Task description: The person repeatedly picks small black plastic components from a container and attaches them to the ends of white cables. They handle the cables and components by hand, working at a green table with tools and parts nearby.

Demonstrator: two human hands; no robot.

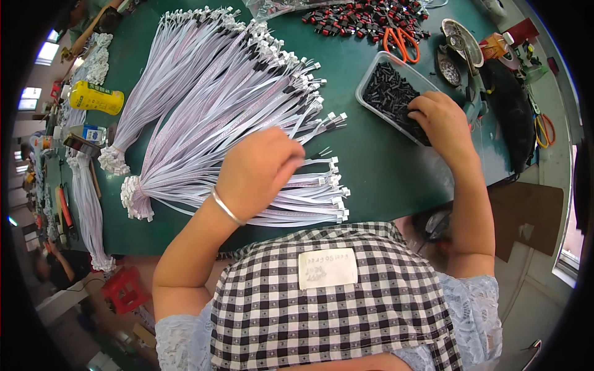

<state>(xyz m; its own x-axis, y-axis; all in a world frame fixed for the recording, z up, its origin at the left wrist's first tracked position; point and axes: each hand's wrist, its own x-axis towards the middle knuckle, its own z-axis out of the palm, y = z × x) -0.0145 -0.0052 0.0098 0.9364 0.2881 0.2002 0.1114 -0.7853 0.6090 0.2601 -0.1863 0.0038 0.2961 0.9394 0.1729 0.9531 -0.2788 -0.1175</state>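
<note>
My left hand, a bangle on its wrist, is over the near part of a large fanned bundle of white flat cables. Its thumb and fingers are pinched together on a cable, whose split wire ends stick out past the fingertips. White connectors cap many cable ends; some nearby ends carry black sleeves. My right hand reaches into a clear plastic box of short black tubes. Its fingers are curled together among the tubes, and what they grip is hidden.
Orange-handled scissors lie beside a pile of red and black parts at the back. Metal dishes stand at the back right. On the left are a yellow bottle, more hanging cables and a red stool.
</note>
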